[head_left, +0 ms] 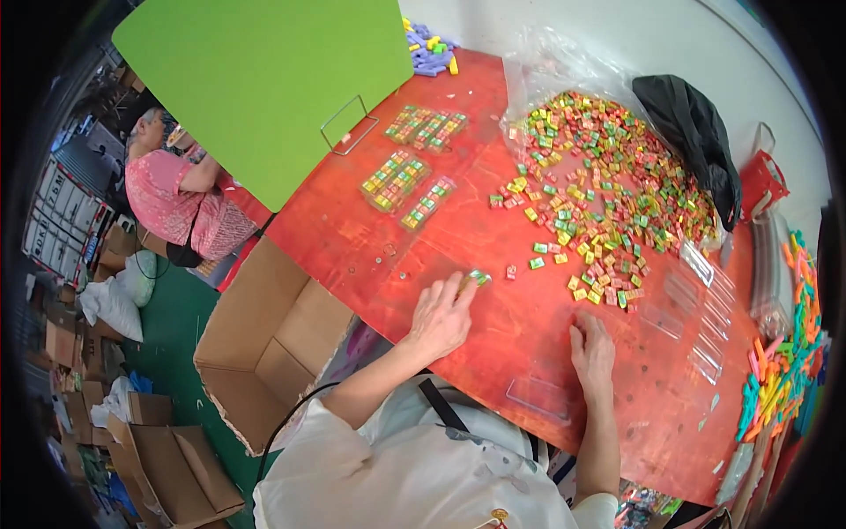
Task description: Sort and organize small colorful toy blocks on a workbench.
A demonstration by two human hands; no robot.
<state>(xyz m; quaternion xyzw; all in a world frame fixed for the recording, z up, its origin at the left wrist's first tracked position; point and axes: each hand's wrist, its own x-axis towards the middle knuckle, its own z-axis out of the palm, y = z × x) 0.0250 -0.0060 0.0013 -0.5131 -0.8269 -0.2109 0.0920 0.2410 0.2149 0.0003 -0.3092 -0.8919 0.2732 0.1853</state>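
Note:
My left hand (443,313) is low over the red table, its fingertips closed against a small green packet (478,278) with a shiny edge. A single reddish packet (511,272) lies just right of it. My right hand (592,348) rests on the table with slightly bent fingers, thumb apart and nothing seen in it. Beyond it spreads a large heap of small red, yellow and green packets (608,176). An unfilled clear plastic tray (539,398) lies between my forearms near the table's front edge. Filled clear trays (395,181) of packets sit farther off, left of the heap.
More clear trays (705,326) lie on the right. Colourful plastic pieces (780,379) are piled at the right edge. A green board (273,79) stands at the far left. Below the table's left edge is an open cardboard box (264,344). Another person (189,189) works beyond it.

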